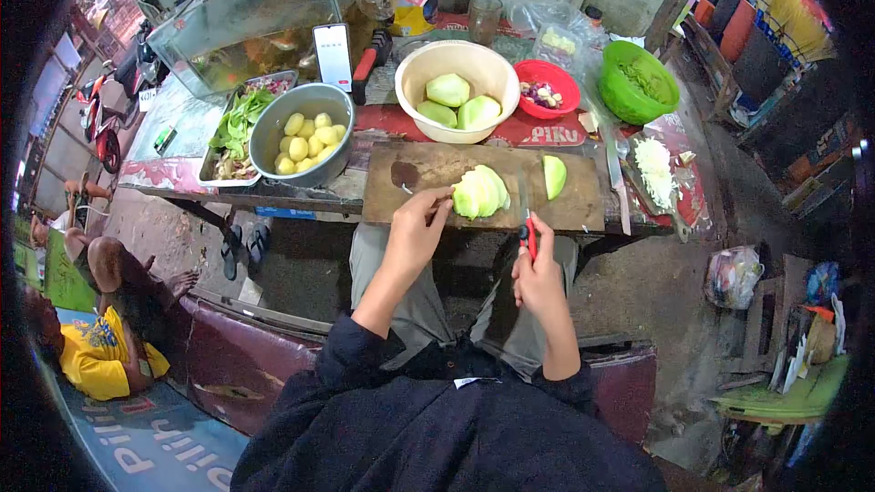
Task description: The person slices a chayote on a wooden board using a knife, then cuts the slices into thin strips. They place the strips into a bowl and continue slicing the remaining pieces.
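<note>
- Left hand (417, 223) is half curled, its fingertips pressing the near-left edge of the green fruit half (481, 191), probably to pin it against the cut.
- Right hand (540, 269) is closed round the red handle of the knife (524, 205). The blade runs straight away from the hand, tip toward the cream bowl (456, 135).
- The fruit half sits just beyond both hands on the cutting board (437, 164), apparently cut face down for steadiness. Its long axis lies crosswise to the blade, and it is partly sliced.
- A loose wedge (554, 175) lies beyond the right hand, just past the blade.

Table (187, 109) under cutting board (428, 169), metal bowl (264, 141), cream bowl (406, 82), tray (206, 179).
</note>
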{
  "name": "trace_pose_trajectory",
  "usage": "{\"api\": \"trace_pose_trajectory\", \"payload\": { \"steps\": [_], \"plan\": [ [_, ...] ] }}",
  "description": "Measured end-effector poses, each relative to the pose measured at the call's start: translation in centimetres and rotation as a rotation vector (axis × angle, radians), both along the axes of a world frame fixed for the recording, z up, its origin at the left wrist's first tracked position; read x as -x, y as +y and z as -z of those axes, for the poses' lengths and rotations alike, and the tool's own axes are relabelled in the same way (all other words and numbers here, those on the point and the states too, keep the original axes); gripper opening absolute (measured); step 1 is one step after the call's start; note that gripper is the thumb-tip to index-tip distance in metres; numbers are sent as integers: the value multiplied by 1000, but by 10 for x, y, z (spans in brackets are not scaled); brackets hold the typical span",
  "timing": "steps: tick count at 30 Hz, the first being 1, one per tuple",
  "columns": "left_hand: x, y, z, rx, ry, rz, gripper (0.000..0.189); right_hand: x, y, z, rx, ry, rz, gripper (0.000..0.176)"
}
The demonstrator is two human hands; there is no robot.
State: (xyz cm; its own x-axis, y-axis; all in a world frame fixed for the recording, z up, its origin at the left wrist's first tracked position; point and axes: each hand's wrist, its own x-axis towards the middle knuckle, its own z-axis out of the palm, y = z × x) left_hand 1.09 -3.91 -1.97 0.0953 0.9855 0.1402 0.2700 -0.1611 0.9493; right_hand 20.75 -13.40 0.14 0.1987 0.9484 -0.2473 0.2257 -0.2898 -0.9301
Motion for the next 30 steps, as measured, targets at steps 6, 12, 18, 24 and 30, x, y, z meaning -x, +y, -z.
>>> {"api": "trace_pose_trajectory", "payload": {
  "steps": [6,12,18,24,30],
  "plan": [
    [49,23,-5,-463,436,-233,24,-40,-4,18,-132,-12,217,39],
    [37,62,-45,-670,696,-26,48,-65,3,41,-186,302,300,20],
    [23,128,-39,-748,975,232,42,-41,-4,63,-158,580,371,28],
    [19,137,-47,-784,1035,209,30,-50,-12,72,-266,712,380,24],
    [37,92,-73,-859,1024,73,30,-52,-14,75,-344,767,380,16]
  ]
}}
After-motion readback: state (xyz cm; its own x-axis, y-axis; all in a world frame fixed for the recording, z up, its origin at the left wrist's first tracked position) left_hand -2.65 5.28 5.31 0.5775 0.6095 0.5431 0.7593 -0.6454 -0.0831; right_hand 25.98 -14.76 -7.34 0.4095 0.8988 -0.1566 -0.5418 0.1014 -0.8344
